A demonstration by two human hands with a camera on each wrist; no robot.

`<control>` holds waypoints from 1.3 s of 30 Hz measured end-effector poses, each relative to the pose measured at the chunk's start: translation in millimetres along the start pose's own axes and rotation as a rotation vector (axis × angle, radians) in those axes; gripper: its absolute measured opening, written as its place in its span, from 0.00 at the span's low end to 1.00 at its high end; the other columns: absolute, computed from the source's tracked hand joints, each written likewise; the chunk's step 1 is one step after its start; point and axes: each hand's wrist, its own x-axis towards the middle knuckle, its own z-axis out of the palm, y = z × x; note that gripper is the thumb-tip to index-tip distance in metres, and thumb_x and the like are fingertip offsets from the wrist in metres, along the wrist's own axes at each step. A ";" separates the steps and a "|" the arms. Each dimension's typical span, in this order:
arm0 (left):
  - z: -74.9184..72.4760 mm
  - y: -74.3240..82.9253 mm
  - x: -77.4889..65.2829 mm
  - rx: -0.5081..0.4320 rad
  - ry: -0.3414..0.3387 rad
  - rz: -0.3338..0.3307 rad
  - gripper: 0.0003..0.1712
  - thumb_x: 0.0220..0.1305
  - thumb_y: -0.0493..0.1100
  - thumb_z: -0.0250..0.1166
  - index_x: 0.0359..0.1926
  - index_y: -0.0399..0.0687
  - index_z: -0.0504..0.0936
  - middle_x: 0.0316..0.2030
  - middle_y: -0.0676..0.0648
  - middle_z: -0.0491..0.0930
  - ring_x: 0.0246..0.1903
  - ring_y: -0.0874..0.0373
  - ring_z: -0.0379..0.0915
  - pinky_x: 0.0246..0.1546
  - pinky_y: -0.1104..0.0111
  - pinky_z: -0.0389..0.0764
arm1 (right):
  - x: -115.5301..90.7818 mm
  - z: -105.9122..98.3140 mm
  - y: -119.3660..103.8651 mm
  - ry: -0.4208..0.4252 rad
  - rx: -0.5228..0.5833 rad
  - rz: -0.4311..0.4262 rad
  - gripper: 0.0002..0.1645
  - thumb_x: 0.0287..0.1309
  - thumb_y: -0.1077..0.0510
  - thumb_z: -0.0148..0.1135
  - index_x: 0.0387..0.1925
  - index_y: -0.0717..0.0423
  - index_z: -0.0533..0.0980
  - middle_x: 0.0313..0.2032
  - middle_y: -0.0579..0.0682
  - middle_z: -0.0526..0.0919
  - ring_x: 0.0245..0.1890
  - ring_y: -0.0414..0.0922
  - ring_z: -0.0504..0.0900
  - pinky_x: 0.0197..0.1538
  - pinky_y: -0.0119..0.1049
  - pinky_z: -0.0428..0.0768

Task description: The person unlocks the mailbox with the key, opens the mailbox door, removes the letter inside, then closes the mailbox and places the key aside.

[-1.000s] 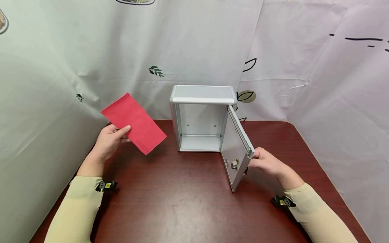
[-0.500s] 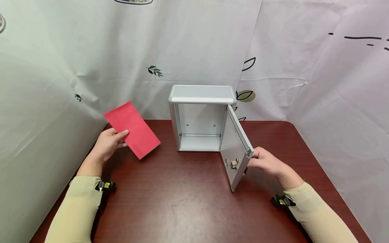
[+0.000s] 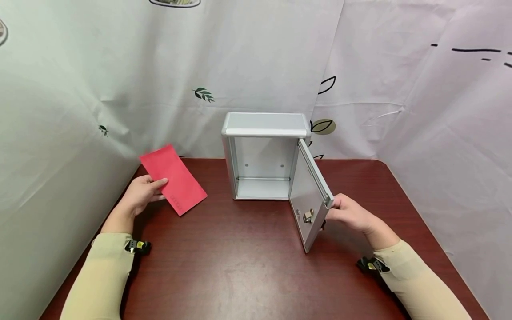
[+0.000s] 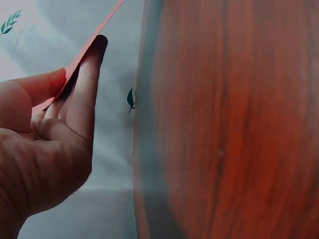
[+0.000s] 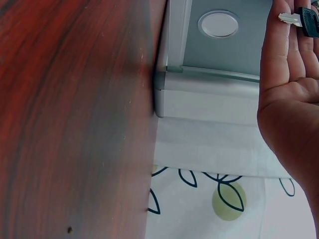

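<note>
In the head view my left hand (image 3: pixel 144 193) pinches a red envelope (image 3: pixel 174 180) at its left edge, thumb on top and fingers beneath. The envelope slants over the far left of the table. A silvery box (image 3: pixel 266 124) stands at the table's back, its door (image 3: pixel 310 191) swung open toward me on the right. A lock (image 3: pixel 308 216) sits on the door's inner face. My right hand (image 3: pixel 354 215) is at the door's outer face, by the lock's keys, its fingertips hidden. In the right wrist view a black-headed key (image 5: pixel 309 21) hangs against the fingers.
The dark red wooden table (image 3: pixel 240 262) runs under both arms. White cloth (image 3: pixel 260 58) with leaf prints hangs behind and along both sides. Inside the box, its white floor (image 3: pixel 262 188) shows. A strap with a black device (image 3: pixel 138 246) is on the left wrist.
My left hand has lowered the envelope toward the table, and the envelope lies flatter and slightly farther left at its near end. The right hand and the door have stayed where they were.
</note>
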 end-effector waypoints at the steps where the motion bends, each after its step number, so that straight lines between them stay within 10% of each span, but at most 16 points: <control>1: 0.2 -1.3 0.1 0.007 -0.005 -0.008 0.26 0.87 0.46 0.62 0.67 0.26 0.70 0.39 0.60 0.90 0.38 0.65 0.91 0.43 0.68 0.92 | 0.1 0.2 -0.3 -0.001 -0.002 0.003 0.24 0.70 0.77 0.54 0.43 0.55 0.92 0.38 0.46 0.94 0.36 0.40 0.89 0.41 0.45 0.91; 23: -2.1 -0.7 -7.5 0.258 0.073 -0.123 0.25 0.84 0.45 0.66 0.59 0.23 0.74 0.37 0.44 0.90 0.31 0.60 0.90 0.38 0.61 0.93 | 2.2 3.1 -2.4 0.002 -0.005 -0.011 0.21 0.69 0.77 0.54 0.41 0.60 0.91 0.37 0.45 0.93 0.34 0.41 0.89 0.40 0.38 0.90; 39: -4.1 -0.7 -8.9 0.250 0.062 -0.160 0.23 0.82 0.40 0.66 0.57 0.16 0.77 0.32 0.44 0.91 0.28 0.60 0.90 0.36 0.64 0.93 | -0.3 2.0 -2.2 0.012 0.000 0.003 0.23 0.68 0.78 0.55 0.40 0.56 0.92 0.35 0.44 0.93 0.34 0.39 0.89 0.41 0.38 0.90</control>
